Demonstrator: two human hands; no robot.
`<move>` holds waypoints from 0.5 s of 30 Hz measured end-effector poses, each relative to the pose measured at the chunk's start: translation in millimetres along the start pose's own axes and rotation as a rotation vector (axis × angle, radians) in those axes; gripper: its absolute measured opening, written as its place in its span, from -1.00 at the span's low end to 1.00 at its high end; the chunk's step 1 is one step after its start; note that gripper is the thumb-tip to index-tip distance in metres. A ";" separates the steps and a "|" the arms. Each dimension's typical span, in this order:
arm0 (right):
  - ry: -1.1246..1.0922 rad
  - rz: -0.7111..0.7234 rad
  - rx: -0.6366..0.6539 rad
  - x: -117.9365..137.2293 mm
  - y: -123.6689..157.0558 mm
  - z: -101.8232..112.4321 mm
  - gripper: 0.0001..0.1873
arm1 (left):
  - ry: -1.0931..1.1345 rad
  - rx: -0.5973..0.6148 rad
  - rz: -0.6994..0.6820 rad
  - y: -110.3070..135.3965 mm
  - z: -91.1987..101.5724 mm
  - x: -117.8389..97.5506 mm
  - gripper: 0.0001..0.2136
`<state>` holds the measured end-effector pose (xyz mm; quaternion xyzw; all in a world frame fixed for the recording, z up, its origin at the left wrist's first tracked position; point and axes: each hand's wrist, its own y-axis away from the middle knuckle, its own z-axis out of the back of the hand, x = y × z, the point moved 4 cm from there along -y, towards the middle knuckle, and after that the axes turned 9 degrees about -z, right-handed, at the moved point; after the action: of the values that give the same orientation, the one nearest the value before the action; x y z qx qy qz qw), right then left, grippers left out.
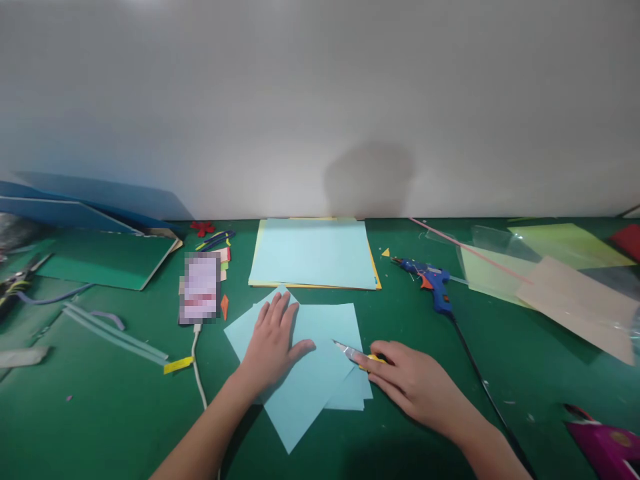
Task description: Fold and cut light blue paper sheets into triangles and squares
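– Hands first: what is each one doing?
– Both bare hands are low in the view. The left hand (274, 340) lies palm down, fingers loosely spread, pressing on pale blue square paper sheets (320, 393). The right hand (410, 383) is curled around a yellow-handled utility knife (353, 352) with a silver blade.
– Where do the knife and the paper sit?
– The overlapping sheets lie on a dark green tabletop (100, 400), near its front edge at the middle. The right hand rests at 3 o'clock of the sheets. The blade points toward 9 o'clock, and its tip lies on the top sheet, just beside the left thumb.
– What lies around them?
– At 12 o'clock of the sheets is a flat stack of pale blue paper over yellow paper (313, 253), close to the grey wall. At 2 o'clock lies a blue hot-glue gun (433, 283) with an orange trigger, its black cord trailing toward 5 o'clock. Farther out at 2 o'clock, clear plastic sleeves (550, 280) hold yellow-green and tan sheets. At 10 o'clock lies a phone (200, 288), its screen blurred, with a white cable (197, 373) running toward 6 o'clock. Beyond it, at 10 o'clock, is a green rectangular board (105, 260). At 9 o'clock lies a clear plastic strip with a yellow end (120, 337).
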<state>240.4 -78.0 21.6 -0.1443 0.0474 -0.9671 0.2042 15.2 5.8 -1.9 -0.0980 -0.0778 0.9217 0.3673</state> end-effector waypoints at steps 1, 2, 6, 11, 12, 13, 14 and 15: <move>0.014 0.006 0.003 0.8 0.0 0.5 -0.64 | -0.013 -0.011 -0.008 0.2 -0.7 0.0 -0.45; 0.030 0.013 0.005 1.6 0.1 1.4 -0.64 | -0.025 -0.018 -0.013 0.5 -1.5 0.0 -0.47; 0.069 0.053 0.003 4.9 1.3 9.1 -0.63 | -0.062 -0.021 -0.009 1.3 -4.9 0.6 -0.53; 0.090 0.064 -0.038 5.3 2.9 20.8 -0.63 | -0.092 -0.016 -0.012 0.8 -6.3 -0.1 -0.51; 0.099 0.064 -0.049 5.0 2.7 22.2 -0.63 | -0.098 -0.013 -0.014 0.5 -6.2 -0.4 -0.51; 0.106 0.065 -0.058 4.8 2.3 23.3 -0.63 | -0.101 -0.008 -0.016 0.3 -6.0 -0.6 -0.50; 0.113 0.068 -0.062 4.8 1.7 23.9 -0.62 | -0.102 -0.004 -0.017 0.0 -5.7 -0.7 -0.49; 0.117 0.071 -0.060 4.8 0.9 24.2 -0.61 | -0.101 0.001 -0.018 -0.1 -5.3 -0.8 -0.47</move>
<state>243.8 -81.6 45.9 -0.0916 0.0933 -0.9641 0.2311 17.1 5.7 -6.9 -0.0506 -0.0967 0.9222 0.3710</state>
